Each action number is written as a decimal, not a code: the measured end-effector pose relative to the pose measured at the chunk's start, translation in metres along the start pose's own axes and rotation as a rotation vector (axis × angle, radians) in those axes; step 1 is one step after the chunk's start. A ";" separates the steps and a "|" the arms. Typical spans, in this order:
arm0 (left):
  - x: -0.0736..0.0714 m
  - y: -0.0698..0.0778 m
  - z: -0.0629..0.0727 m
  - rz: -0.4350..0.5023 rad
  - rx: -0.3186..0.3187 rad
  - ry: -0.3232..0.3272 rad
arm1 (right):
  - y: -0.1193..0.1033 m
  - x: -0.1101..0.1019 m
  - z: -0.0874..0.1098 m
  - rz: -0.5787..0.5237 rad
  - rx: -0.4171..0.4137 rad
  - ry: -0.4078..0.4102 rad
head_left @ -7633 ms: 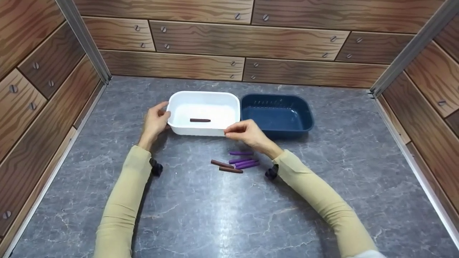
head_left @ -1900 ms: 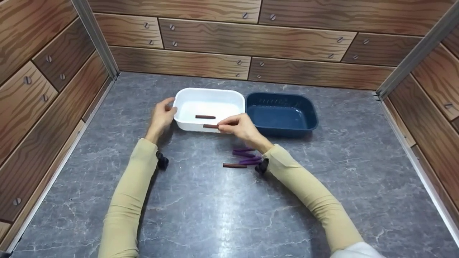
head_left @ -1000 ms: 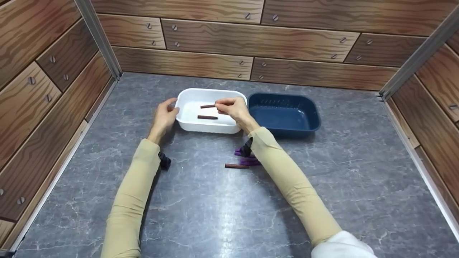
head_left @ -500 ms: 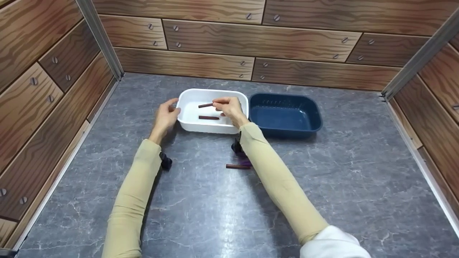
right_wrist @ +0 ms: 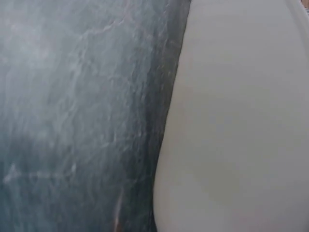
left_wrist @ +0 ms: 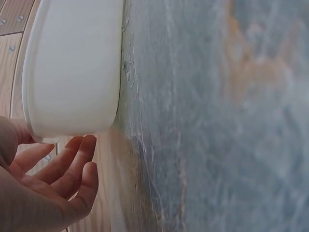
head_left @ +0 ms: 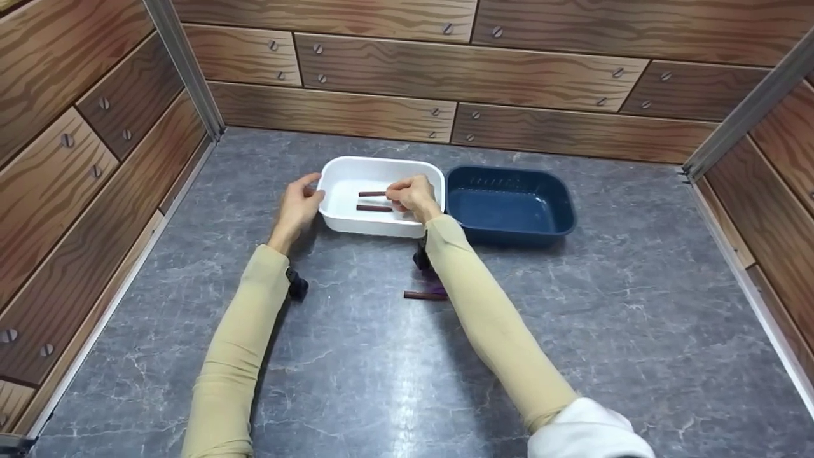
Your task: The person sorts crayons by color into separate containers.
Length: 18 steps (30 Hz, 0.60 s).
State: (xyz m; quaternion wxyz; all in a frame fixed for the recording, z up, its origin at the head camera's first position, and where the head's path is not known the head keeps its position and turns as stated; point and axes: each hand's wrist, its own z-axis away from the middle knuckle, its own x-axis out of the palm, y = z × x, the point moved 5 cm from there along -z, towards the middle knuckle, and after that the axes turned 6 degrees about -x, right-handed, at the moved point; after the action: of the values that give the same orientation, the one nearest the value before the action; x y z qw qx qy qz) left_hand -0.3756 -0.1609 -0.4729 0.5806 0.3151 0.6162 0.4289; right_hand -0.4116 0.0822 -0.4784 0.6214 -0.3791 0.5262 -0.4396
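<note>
My right hand (head_left: 413,195) is inside the white tub (head_left: 375,226), its thumb and fingertips pinching one end of a thin brown stick (head_left: 371,194), crayon-like in shape. Whether that stick touches the tub's floor I cannot tell. Just in front of it a second brown stick (head_left: 374,208) lies on the floor of the tub. At the tub's left end is my left hand (head_left: 299,205); in the left wrist view its loosely bent fingers (left_wrist: 79,164) rest against the end wall. The right wrist view holds only the tub's outer wall (right_wrist: 236,121) and tabletop, no hand.
A dark blue tub (head_left: 509,238) stands against the white tub's right side. Nearer me on the grey marbled table (head_left: 343,369) lie another brown stick (head_left: 423,295) and a purple stick (head_left: 437,289), partly hidden by my right sleeve. Wood-patterned walls enclose the table.
My right hand has carried a brown stick from the table over the front rim into the white tub, then lowered it slightly. The left hand stays at the tub's left end.
</note>
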 end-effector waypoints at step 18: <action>0.001 -0.001 0.000 -0.013 -0.005 0.008 | -0.003 0.002 0.002 0.374 -0.106 -0.040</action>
State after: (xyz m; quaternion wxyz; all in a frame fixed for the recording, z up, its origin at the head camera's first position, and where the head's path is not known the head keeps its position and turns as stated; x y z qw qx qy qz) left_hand -0.3759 -0.1604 -0.4741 0.5816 0.3077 0.6195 0.4281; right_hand -0.4103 0.0795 -0.4757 0.6817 -0.3156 0.5976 -0.2803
